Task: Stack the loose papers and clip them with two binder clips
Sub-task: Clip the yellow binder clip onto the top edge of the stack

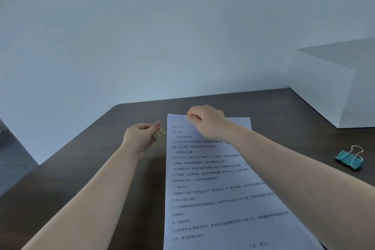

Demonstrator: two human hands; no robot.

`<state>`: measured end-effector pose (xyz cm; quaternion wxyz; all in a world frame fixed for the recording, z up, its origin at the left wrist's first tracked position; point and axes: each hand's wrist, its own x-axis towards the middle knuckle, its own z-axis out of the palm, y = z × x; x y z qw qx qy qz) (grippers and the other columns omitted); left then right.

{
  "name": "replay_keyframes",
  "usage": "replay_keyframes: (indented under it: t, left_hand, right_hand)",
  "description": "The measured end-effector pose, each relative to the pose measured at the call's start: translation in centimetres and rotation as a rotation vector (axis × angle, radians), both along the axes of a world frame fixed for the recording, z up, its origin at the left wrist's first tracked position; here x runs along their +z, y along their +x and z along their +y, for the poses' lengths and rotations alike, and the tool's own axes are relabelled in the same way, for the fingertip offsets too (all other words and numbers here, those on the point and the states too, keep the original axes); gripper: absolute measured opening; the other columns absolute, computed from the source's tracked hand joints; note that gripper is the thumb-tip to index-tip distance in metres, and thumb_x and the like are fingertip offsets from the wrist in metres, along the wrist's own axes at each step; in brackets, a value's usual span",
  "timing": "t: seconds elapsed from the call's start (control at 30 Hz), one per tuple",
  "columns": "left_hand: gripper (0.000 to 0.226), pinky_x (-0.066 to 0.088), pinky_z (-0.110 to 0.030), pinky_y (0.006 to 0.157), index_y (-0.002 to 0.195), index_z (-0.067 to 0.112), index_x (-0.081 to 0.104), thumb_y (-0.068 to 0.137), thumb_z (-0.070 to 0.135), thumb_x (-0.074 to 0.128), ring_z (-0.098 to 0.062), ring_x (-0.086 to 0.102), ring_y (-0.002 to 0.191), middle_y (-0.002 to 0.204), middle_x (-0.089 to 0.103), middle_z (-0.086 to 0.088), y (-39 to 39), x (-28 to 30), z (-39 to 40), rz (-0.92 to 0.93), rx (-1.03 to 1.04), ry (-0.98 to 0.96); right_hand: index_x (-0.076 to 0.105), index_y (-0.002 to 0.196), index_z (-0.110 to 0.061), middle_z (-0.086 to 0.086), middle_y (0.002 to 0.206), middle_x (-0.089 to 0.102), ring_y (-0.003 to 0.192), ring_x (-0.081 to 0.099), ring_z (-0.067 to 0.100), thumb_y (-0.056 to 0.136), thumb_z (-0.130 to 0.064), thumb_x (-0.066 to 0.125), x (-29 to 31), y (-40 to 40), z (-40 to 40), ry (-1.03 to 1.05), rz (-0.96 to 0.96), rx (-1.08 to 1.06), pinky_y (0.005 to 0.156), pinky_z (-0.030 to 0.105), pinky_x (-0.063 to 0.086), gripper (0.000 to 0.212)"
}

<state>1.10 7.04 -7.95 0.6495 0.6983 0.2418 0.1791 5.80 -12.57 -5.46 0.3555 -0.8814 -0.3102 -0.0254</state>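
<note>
A stack of white printed papers lies lengthwise on the dark table, running from the near edge toward the wall. My right hand pinches the far top edge of the stack near its left corner. My left hand holds a gold binder clip just left of the papers' upper left edge, its mouth facing the stack. A teal binder clip with silver wire handles rests on the table to the right, apart from both hands.
A large white box stands at the back right against the pale wall. The table's rounded far left corner and left edge fall away to the floor.
</note>
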Motion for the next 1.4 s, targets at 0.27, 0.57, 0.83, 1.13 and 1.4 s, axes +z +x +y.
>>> replay_keyframes:
  t: [0.27,0.57,0.83,1.13,1.4]
  left_hand:
    - [0.03,0.055,-0.027,0.087,0.104,0.003,0.068,0.077,0.012,0.078,-0.015,0.064,0.083,0.092,0.07,-0.008,0.6,2.7,-1.7,0.027,-0.145,-0.294]
    - [0.036,0.052,-0.029,0.068,0.085,0.007,0.074,0.061,0.033,0.079,-0.02,0.063,0.064,0.078,0.072,-0.008,0.1,4.6,-3.1,0.093,-0.403,-0.183]
    - [0.039,0.057,-0.025,0.058,0.09,0.004,0.073,0.066,0.034,0.079,-0.02,0.063,0.067,0.08,0.071,-0.01,0.3,4.9,-3.1,0.076,-0.372,-0.142]
    - [0.017,0.056,-0.025,0.069,0.087,0.002,0.068,0.084,0.019,0.072,-0.021,0.068,0.077,0.087,0.073,-0.012,0.8,4.7,-4.5,-0.169,-0.161,-0.174]
    - [0.014,0.051,-0.041,0.1,0.08,0.005,0.068,0.082,0.018,0.074,-0.026,0.069,0.087,0.082,0.074,-0.01,0.7,3.9,-5.0,-0.183,-0.037,-0.144]
  right_hand:
    - [0.051,0.086,-0.022,-0.012,0.064,0.043,0.091,0.039,0.017,0.099,-0.011,0.033,0.0,0.2,0.5,-0.015,-0.036,0.03,0.098,0.039,0.028,0.025]
    - [0.05,0.084,-0.027,-0.01,0.067,0.043,0.092,0.035,0.015,0.101,-0.021,0.034,0.6,0.0,1.0,-0.047,-0.096,0.107,0.101,0.04,0.026,0.024]
    - [0.054,0.086,-0.026,-0.01,0.065,0.041,0.089,0.034,0.014,0.101,-0.023,0.037,0.7,0.2,0.5,-0.094,-0.146,0.09,0.097,0.038,0.026,0.023]
    - [0.059,0.09,-0.012,-0.009,0.072,0.045,0.093,0.035,0.016,0.101,-0.024,0.035,0.7,0.4,0.3,-0.229,-0.119,0.082,0.092,0.039,0.026,0.029]
    - [0.051,0.069,-0.025,-0.014,0.066,0.042,0.094,0.034,0.015,0.101,-0.022,0.035,0.8,0.5,0.2,-0.297,-0.115,0.082,0.095,0.04,0.027,0.036]
